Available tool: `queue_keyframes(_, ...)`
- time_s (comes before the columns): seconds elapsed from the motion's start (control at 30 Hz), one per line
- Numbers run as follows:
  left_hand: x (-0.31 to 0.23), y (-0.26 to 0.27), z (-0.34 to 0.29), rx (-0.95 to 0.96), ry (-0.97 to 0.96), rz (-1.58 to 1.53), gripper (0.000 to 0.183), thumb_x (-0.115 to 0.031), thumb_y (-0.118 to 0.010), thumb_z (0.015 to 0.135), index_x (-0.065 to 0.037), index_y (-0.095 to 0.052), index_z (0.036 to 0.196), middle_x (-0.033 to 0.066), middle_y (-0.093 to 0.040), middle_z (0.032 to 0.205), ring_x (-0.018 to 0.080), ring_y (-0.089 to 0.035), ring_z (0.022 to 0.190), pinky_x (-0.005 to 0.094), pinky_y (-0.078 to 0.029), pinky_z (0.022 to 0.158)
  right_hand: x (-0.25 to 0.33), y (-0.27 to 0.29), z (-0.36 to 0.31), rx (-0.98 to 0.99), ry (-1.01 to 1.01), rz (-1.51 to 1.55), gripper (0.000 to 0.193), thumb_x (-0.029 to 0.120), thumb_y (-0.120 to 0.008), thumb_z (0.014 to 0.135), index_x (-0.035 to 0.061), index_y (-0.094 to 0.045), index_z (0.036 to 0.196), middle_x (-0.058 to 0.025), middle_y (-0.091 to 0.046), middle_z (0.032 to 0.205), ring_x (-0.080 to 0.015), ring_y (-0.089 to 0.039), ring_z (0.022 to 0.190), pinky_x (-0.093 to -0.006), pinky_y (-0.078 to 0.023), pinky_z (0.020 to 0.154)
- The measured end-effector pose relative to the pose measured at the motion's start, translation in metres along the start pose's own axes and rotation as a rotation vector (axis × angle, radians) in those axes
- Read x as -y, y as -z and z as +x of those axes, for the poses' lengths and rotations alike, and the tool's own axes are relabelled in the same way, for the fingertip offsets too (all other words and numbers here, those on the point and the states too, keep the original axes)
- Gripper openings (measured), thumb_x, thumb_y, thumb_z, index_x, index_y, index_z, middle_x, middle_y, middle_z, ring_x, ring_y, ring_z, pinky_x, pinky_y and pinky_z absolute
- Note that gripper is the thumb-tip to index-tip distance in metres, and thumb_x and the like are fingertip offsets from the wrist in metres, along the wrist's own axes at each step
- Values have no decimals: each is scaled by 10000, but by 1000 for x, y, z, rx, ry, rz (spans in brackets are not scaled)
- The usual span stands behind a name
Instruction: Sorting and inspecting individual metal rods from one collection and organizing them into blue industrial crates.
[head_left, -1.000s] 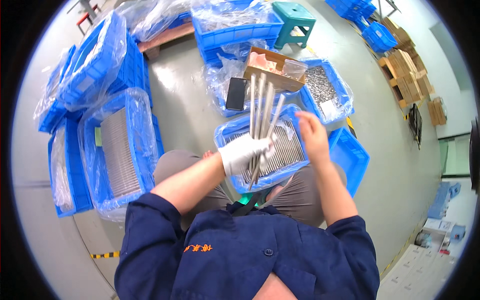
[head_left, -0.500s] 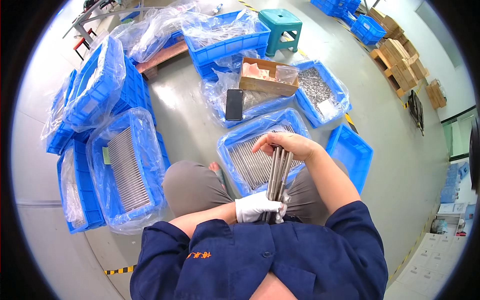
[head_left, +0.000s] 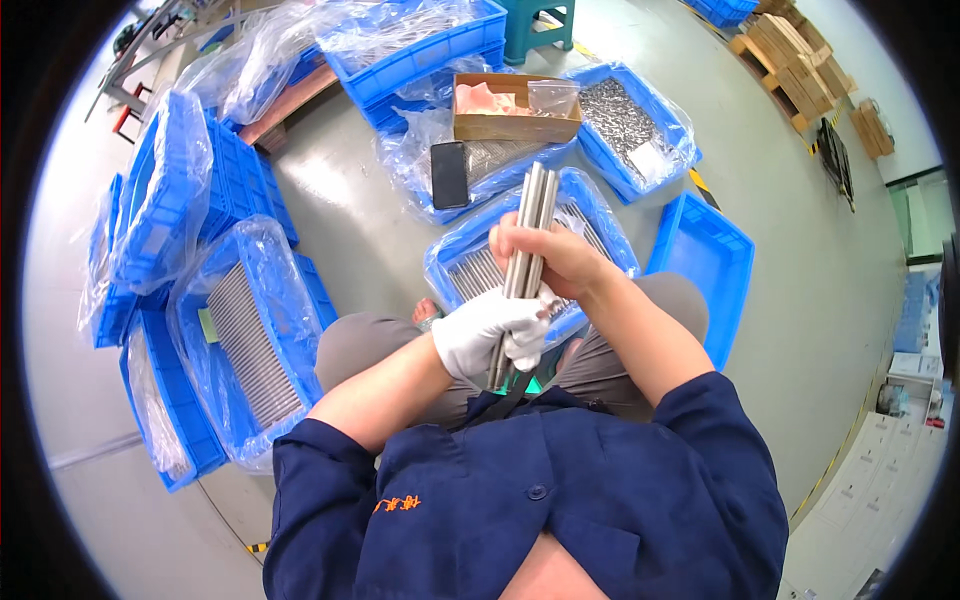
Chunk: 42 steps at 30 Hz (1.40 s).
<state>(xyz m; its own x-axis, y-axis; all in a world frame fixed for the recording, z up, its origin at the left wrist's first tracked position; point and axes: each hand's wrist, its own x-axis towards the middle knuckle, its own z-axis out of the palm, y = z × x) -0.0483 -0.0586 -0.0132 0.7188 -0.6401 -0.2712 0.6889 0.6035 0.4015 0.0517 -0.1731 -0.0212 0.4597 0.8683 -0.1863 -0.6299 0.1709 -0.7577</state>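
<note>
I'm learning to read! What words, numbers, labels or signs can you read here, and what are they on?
Orange stitched characters on the dark blue jacket: I won't copy those out.
White paper on the small metal parts: too small to read.
Pale green slip beside the rods at left: nothing readable.
White units at lower right: dark marks, too small to read.

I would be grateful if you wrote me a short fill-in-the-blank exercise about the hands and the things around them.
1. The left hand wears a glove coloured ____.
2. On the bundle of metal rods, the right hand grips ____ (higher or lower) in the picture than the left.
3. The phone lies nearer the cardboard box's ____ (left or right) end in the picture.
4. The plastic-lined crate beneath the hands also holds metal ____.

Missing words: white; higher; left; rods.
</note>
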Motion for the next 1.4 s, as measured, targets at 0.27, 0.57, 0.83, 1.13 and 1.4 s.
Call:
queue_keyframes(0.27,-38,4,7,-162,19,233,349,-293,-553,802,-66,-423,1033,-18,-357,568,69,-325,440,207,-277,408,35,14,25,-169,146,-3,277,338,-562,792,69,-496,784,-8,-454,707,-81,-452,609,-226,-394,515)
queue_keyframes(0.57,-72,36,8,-660,-223,712,392,-378,-513,816,-24,-525,984,-19,-438,566,52,-315,381,191,-226,356,42,73,31,-544,63,9,240,104,-485,803,38,-477,1034,-7,-461,726,-86,-428,572,-211,-385,501)
queue_keyframes(0.83,-86,44,3,-662,-236,638,253,-275,-607,752,-23,-580,754,-41,-375,459,41,-305,377,192,-206,368,40,49,25,-227,26,-1380,348,4,-414,765,68,-525,1088,-78,-598,936,-112,-563,848,-282,-454,722)
queue_keyframes(1.13,-83,38,4,-643,-220,652,271,-274,-606,755,-6,-568,748,-29,-386,465,40,-292,376,194,-200,365,64,64,28,-356,440,-7,312,105,-371,889,-14,-407,1175,-132,-533,1044,-207,-547,949,-307,-450,817)
queue_keyframes(1.4,-77,22,3,-684,-160,609,209,-228,-541,756,-31,-606,726,-42,-358,467,47,-312,420,194,-244,407,54,51,27,-543,667,-444,293,82,-428,872,-18,-445,1147,-109,-539,1041,-180,-551,929,-271,-440,801)
